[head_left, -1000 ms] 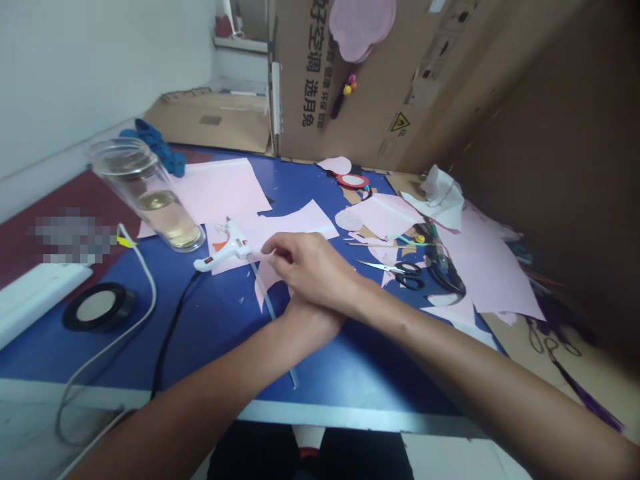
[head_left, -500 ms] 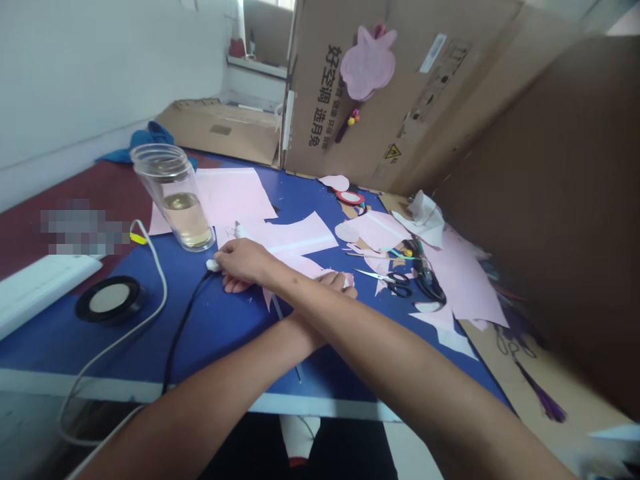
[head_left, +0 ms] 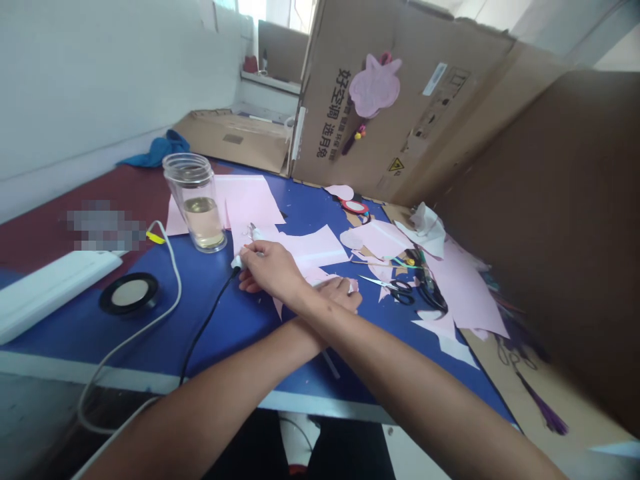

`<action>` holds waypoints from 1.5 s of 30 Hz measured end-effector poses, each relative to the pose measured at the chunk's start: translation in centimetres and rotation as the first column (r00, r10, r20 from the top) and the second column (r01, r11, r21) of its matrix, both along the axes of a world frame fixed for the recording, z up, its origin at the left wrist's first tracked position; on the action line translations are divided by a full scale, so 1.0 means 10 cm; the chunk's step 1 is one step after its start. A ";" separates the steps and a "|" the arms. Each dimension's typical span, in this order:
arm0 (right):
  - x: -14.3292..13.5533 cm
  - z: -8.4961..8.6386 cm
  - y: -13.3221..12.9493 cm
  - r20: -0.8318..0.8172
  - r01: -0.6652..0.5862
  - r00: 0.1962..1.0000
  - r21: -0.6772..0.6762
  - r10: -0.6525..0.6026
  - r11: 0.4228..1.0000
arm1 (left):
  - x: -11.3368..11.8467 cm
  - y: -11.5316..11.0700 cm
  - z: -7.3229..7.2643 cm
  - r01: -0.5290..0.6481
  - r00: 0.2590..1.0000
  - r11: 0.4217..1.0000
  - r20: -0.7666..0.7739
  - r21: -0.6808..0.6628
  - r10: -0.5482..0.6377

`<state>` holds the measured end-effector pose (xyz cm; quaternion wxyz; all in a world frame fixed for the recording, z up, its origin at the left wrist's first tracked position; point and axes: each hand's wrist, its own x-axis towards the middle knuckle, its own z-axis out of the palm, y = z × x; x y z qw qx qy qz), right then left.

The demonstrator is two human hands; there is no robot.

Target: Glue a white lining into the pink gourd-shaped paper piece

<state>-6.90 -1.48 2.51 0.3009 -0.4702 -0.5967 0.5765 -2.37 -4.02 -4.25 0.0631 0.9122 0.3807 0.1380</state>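
My forearms cross, the right one on top. My right hand (head_left: pixel 270 267) is closed around a white corded tool, which looks like a hot glue gun (head_left: pixel 237 263); its body is mostly hidden by the fingers, and a narrow tip and thin wire show beyond them. A black cord (head_left: pixel 210 319) runs from its rear towards the table's front edge. My left hand (head_left: pixel 341 293) has curled fingers on a small pink paper piece (head_left: pixel 354 285), largely covered. Pink sheets (head_left: pixel 315 248) lie just beyond both hands. A pale stick (head_left: pixel 331 365) sits under my right forearm.
A glass jar (head_left: pixel 203 213) with pale liquid stands left of my right hand. Nearby are a black roll (head_left: pixel 129 293), a white power strip (head_left: pixel 60 290) and a white cable (head_left: pixel 175 267). Scissors (head_left: pixel 400 291) lie among paper scraps. Tall cardboard (head_left: pixel 370 153) walls the back and right.
The view has tilted up and swung left, so the scene sits lower and further right. My hands keep nearly the same hold; the pale stick lies at a different place under my arm.
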 end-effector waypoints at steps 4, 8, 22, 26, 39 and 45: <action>0.06 0.03 -0.12 -0.088 0.042 0.995 -0.001 -0.042 0.999 | 0.02 0.02 -0.01 -0.013 0.999 1.000 -0.051 0.001 0.013; 0.11 0.05 -0.17 -0.092 0.085 0.993 0.050 -0.080 0.995 | 0.02 0.02 0.01 -0.005 0.997 1.000 -0.083 -0.008 0.005; 0.17 -0.05 -0.11 -0.042 0.137 0.991 0.262 -0.131 0.955 | 0.08 0.04 -0.10 -0.023 0.997 1.000 -0.075 -0.004 0.023; 0.18 -0.07 -0.12 -0.050 0.135 0.991 0.263 -0.127 0.955 | 0.06 0.03 -0.06 -0.028 0.997 1.000 -0.075 -0.010 0.027; 0.21 0.07 -0.24 -0.195 0.177 0.965 -0.015 -0.177 0.984 | 0.00 -0.02 0.10 -0.004 0.998 0.999 -0.060 -0.043 0.001; 0.25 0.14 -0.29 -0.231 0.177 0.957 -0.012 -0.175 0.984 | -0.02 -0.04 0.10 -0.003 0.998 0.999 -0.062 -0.045 0.000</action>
